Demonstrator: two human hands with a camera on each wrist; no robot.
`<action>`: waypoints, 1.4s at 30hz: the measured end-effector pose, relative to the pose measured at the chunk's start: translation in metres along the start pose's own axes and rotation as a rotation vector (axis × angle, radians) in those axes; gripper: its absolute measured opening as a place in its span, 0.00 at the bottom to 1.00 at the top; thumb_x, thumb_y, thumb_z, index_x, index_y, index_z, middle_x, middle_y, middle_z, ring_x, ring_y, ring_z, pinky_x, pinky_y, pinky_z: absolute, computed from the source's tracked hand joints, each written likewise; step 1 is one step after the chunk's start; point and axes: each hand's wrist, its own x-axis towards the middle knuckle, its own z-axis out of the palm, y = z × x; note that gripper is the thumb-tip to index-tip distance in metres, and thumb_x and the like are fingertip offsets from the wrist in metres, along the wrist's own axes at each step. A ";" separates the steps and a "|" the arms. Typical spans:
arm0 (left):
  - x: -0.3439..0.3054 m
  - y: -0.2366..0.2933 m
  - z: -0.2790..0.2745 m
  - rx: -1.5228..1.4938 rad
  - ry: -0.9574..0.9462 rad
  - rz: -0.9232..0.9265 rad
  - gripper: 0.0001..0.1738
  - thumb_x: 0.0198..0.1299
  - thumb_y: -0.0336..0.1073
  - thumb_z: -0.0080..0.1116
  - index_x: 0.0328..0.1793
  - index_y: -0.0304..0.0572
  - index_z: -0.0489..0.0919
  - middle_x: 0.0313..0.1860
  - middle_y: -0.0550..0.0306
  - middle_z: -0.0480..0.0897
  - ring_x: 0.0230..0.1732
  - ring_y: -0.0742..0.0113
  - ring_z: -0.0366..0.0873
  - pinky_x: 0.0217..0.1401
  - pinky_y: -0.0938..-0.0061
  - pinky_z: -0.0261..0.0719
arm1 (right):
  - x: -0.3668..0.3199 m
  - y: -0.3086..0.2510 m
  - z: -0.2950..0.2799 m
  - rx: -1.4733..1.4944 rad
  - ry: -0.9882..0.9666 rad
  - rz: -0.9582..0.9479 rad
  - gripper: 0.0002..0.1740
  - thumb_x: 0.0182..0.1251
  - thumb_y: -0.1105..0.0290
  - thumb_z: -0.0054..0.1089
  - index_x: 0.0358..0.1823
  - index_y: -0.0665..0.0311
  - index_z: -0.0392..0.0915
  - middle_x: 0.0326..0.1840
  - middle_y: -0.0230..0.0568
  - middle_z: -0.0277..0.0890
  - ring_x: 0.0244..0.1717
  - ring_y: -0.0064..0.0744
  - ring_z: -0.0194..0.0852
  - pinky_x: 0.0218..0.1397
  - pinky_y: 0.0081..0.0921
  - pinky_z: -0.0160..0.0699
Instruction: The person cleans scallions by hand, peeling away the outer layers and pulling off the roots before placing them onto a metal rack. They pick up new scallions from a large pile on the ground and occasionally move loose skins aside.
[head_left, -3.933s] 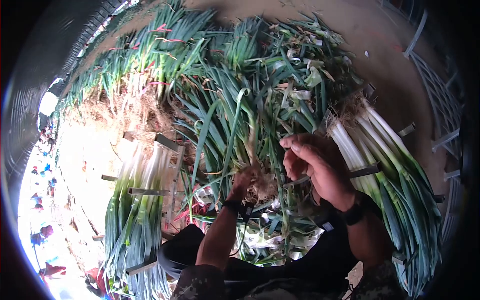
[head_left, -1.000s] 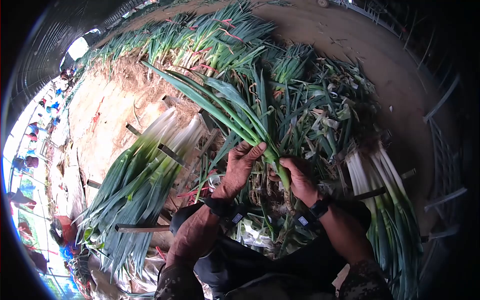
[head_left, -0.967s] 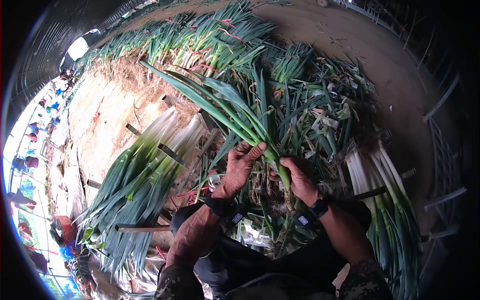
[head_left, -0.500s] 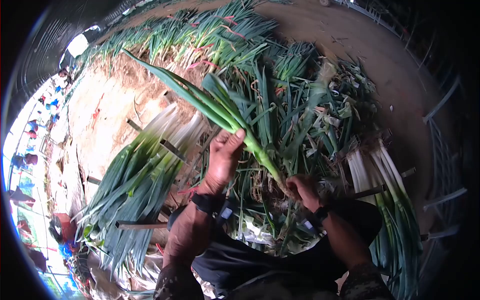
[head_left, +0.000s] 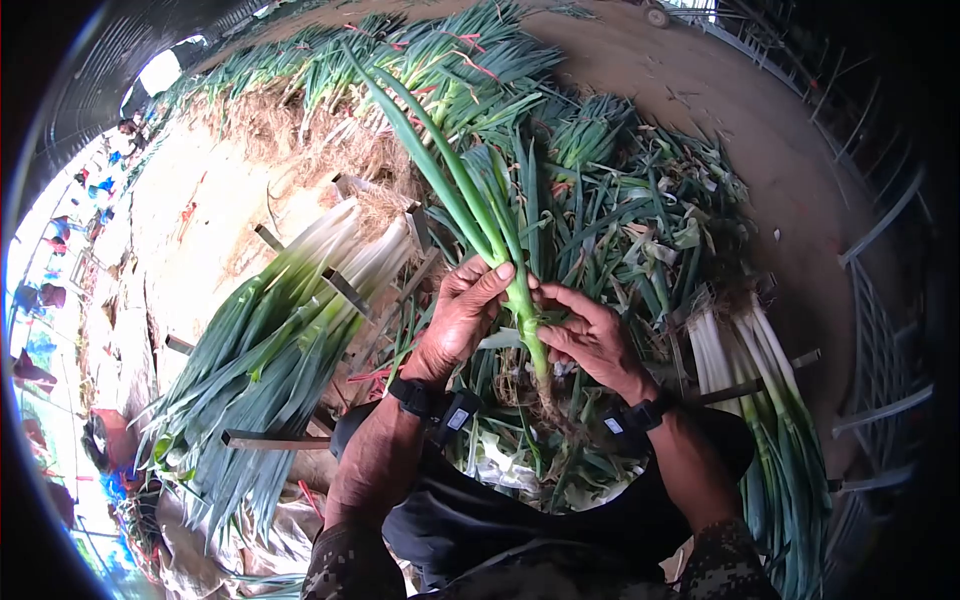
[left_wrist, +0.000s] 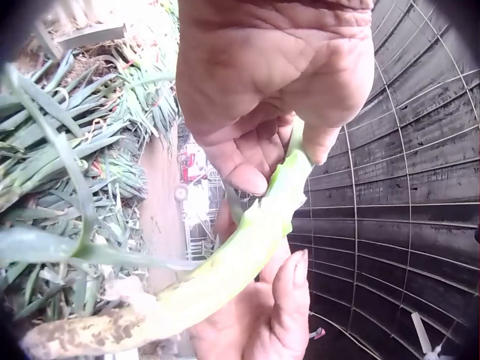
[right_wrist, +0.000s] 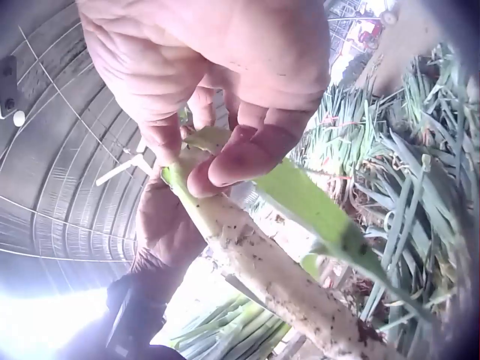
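Observation:
One large green onion [head_left: 524, 310] stands nearly upright between both hands, its leaves pointing up and its roots down. The left hand [head_left: 460, 312] grips it at the base of the leaves, thumb across the front. Just below, the right hand [head_left: 594, 338] pinches its side with thumb and fingers. In the left wrist view, the left hand [left_wrist: 277, 82] holds the green part of the stalk [left_wrist: 225, 274]. Seen from the right wrist, the right hand [right_wrist: 217, 82] pinches a layer at the stalk, whose pale, dirt-specked lower part [right_wrist: 285, 281] slopes down; a green leaf [right_wrist: 315, 210] hangs off it.
Onions with white stalks lie on metal racks at the left [head_left: 270, 340] and right [head_left: 765, 400]. Bundles with red ties [head_left: 480, 60] lie at the back. Loose leaves [head_left: 650, 230] are heaped behind the hands, and peelings [head_left: 500, 465] lie between the legs.
The right hand has moved up from the root end to the middle of the stalk. The held onion has turned more upright, and the left hand has shifted slightly right with it.

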 end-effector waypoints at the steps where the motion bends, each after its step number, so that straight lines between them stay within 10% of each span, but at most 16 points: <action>1: -0.001 0.000 -0.002 0.021 0.021 -0.017 0.13 0.72 0.40 0.57 0.51 0.38 0.81 0.43 0.51 0.86 0.44 0.62 0.85 0.50 0.64 0.86 | 0.002 0.004 0.003 0.017 0.050 -0.040 0.23 0.69 0.73 0.67 0.65 0.64 0.75 0.39 0.33 0.82 0.31 0.15 0.76 0.34 0.15 0.75; 9: -0.008 -0.010 0.000 0.221 0.159 0.000 0.13 0.70 0.40 0.61 0.50 0.37 0.82 0.40 0.58 0.87 0.39 0.73 0.82 0.47 0.74 0.80 | -0.027 0.044 0.005 -0.696 0.100 -0.358 0.05 0.64 0.72 0.68 0.37 0.66 0.84 0.30 0.42 0.80 0.29 0.34 0.80 0.31 0.28 0.77; 12: 0.000 -0.003 -0.007 0.171 0.245 0.030 0.13 0.70 0.41 0.62 0.47 0.38 0.82 0.37 0.61 0.86 0.35 0.76 0.80 0.44 0.77 0.78 | -0.055 0.092 -0.007 -0.848 -0.348 -0.229 0.07 0.66 0.68 0.68 0.37 0.65 0.84 0.31 0.42 0.81 0.30 0.37 0.82 0.32 0.32 0.78; 20: 0.002 -0.007 0.000 0.256 0.277 0.082 0.12 0.69 0.39 0.64 0.50 0.39 0.83 0.40 0.59 0.86 0.38 0.74 0.80 0.46 0.76 0.77 | -0.007 0.006 0.018 -0.393 0.198 -0.058 0.19 0.62 0.69 0.74 0.50 0.67 0.77 0.44 0.38 0.80 0.41 0.25 0.83 0.42 0.22 0.85; 42: -0.001 -0.007 0.011 0.278 0.352 0.178 0.12 0.69 0.41 0.63 0.47 0.39 0.83 0.37 0.63 0.86 0.33 0.79 0.78 0.37 0.81 0.75 | 0.012 0.038 0.018 -0.368 0.236 -0.251 0.11 0.64 0.77 0.70 0.45 0.68 0.78 0.37 0.31 0.77 0.38 0.17 0.77 0.39 0.17 0.79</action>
